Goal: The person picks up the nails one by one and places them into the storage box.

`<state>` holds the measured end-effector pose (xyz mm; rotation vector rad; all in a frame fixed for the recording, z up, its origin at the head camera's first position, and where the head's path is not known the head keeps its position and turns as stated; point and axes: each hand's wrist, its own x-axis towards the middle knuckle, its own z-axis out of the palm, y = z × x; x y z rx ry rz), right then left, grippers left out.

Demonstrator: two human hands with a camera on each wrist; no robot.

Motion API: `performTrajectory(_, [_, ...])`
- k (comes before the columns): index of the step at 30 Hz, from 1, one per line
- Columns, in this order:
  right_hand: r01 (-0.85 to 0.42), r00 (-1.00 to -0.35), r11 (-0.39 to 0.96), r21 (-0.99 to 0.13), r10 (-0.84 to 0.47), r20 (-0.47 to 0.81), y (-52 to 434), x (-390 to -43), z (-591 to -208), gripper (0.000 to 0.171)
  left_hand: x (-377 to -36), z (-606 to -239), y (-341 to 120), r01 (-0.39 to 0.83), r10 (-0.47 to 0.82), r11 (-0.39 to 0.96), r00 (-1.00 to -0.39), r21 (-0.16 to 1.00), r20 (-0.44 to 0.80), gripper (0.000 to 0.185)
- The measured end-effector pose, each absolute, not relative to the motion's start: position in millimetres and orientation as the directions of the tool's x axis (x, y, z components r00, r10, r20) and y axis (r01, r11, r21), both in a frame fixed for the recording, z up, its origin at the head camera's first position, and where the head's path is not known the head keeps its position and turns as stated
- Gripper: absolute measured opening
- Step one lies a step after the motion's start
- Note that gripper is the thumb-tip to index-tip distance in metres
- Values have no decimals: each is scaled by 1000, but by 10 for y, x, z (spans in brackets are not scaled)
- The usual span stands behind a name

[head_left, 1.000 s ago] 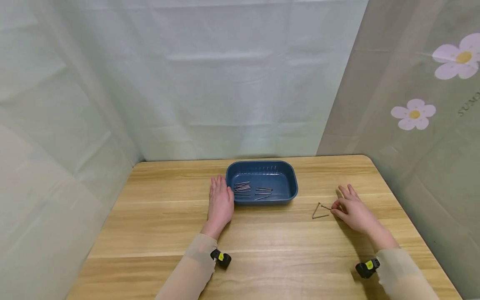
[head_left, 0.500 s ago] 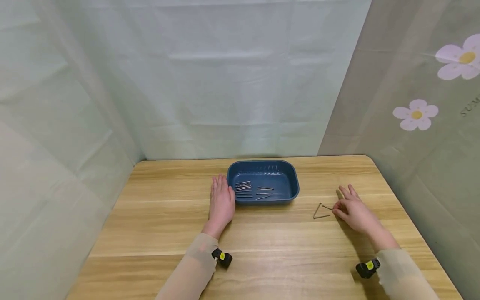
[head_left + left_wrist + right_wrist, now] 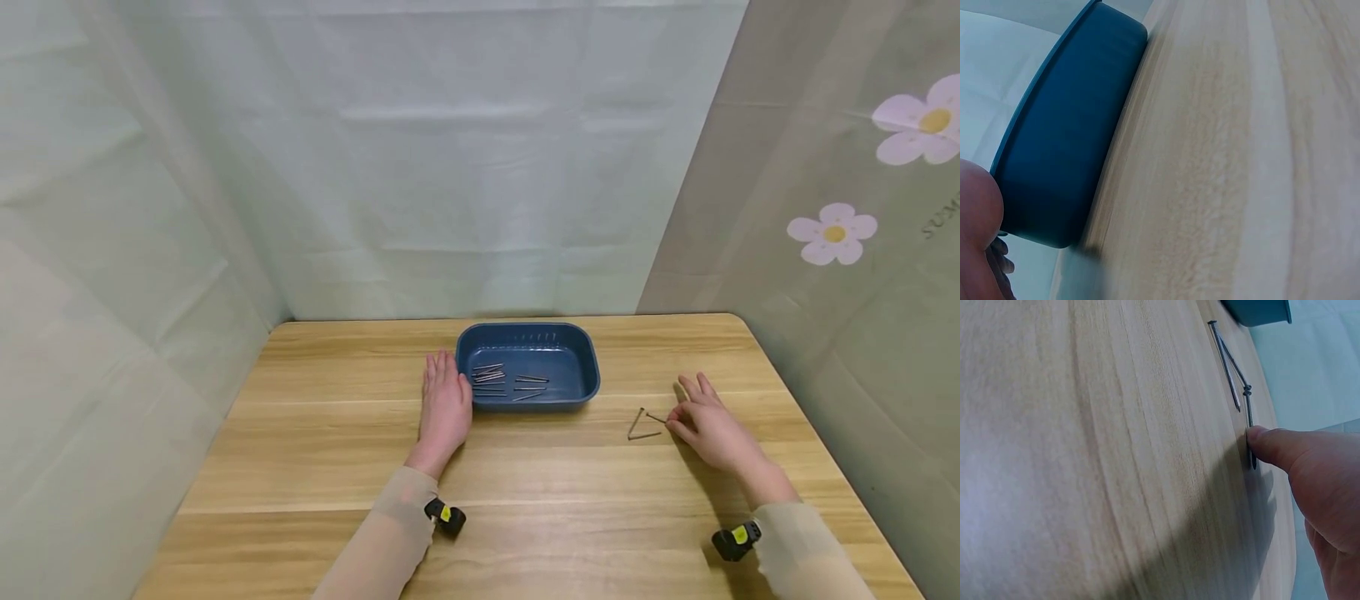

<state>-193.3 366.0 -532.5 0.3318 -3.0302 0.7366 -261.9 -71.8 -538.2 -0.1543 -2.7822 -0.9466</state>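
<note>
Nearest, right hand (image 3: 712, 429) low on the wooden table (image 3: 315, 433), fingers bunched, a fingertip (image 3: 1260, 439) pressing the closest of three loose nails (image 3: 643, 423); whether thumb and finger pinch it, cannot tell. Barely shifted from half a second ago, so pickup seemingly under way, nail not yet lifted. Farther in, left hand (image 3: 444, 404) flat, fingers straight, unmoved, resting against the blue tray (image 3: 588, 367) at its left wall. Inside, more nails (image 3: 506, 382) lying on the floor. Beyond, pale curtain (image 3: 450, 167).
</note>
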Motion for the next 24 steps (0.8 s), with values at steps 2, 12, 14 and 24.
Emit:
performTrajectory(2, [-208, -977, 868, -451, -205, 56, 3664, -1929, -5333, 12, -2612, -5377, -714, 158, 35, 790, -976, 592, 214, 54])
performTrajectory(12, [-199, -978, 865, -460, -201, 46, 3679, -1907, -5339, 9, -2622, -5387, -704, 167, 33, 794, -972, 584, 233, 54])
performTrajectory(14, [-193, -980, 867, -458, -195, 44, 3684, -1901, -5344, 9, -2623, -5389, -708, 168, 35, 794, -972, 584, 233, 53])
performTrajectory(24, [-181, -982, 867, -464, -182, 45, 3705, -1887, -5362, 10, -2630, -5392, -711, 170, 32, 797, -970, 580, 241, 53])
